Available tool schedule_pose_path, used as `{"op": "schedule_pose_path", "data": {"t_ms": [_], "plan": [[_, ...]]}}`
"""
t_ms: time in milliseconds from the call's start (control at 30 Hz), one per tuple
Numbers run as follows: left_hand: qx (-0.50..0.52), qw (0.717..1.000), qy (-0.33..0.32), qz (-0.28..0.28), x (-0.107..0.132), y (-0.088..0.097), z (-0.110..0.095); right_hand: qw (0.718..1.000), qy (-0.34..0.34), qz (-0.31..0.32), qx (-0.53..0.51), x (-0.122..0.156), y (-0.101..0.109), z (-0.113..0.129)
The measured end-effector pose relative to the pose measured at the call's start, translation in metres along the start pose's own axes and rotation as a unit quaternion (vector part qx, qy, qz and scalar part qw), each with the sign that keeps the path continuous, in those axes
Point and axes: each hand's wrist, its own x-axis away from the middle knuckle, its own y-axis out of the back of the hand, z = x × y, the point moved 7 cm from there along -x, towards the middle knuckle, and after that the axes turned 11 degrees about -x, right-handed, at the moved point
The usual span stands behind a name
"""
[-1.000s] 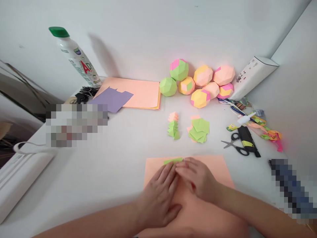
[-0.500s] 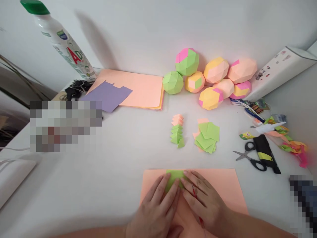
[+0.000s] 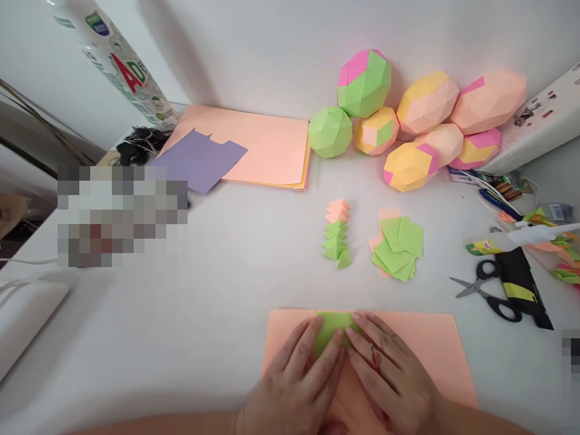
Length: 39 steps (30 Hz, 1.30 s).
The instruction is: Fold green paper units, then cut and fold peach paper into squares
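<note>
A green paper piece (image 3: pixel 334 327) lies on a large peach sheet (image 3: pixel 435 350) in front of me. My left hand (image 3: pixel 301 371) rests on the green piece's left side and lower edge, its fingers stretched out flat. On the right side, my right hand (image 3: pixel 394 362) presses the same piece with its fingertips. A thin red pen (image 3: pixel 374 359) is tucked between the right hand's fingers, its tip pointing away from me. Beyond the sheet stand a row of small folded green and peach pieces (image 3: pixel 336 235) and a loose pile of green and peach cutouts (image 3: pixel 399 248).
Several faceted paper balls (image 3: pixel 330 132) sit against the wall. Black-handled scissors (image 3: pixel 487 290), a black cutter case (image 3: pixel 521 290) and a glue bottle (image 3: pixel 502 241) lie at right. Left are stacked peach sheets (image 3: pixel 267 145), a purple sheet (image 3: pixel 199 160) and a tall white bottle (image 3: pixel 122 66).
The view has shifted and tilted slightly, so the hands and most things appear farther right. Both hands keep nearly the same pose on the green paper.
</note>
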Motion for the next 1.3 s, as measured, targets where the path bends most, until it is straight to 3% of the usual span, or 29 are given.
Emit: {"op": "schedule_pose_path", "data": {"t_ms": [600,833,1300], "plan": [[-0.016,0.999,0.003,-0.028,-0.0007,0.0024,0.0014,1.000,0.024,0.015,0.012,-0.0070,0.0019,0.0019],[-0.020,1.000,-0.002,-0.016,0.0002,0.0002,-0.0003,1.000,-0.004,0.016,0.019,-0.0032,0.0001,-0.0013],[-0.026,0.998,-0.001,-0.054,-0.0025,0.0060,0.0025,0.998,-0.003,0.006,0.062,-0.0046,0.0053,0.0036]]}}
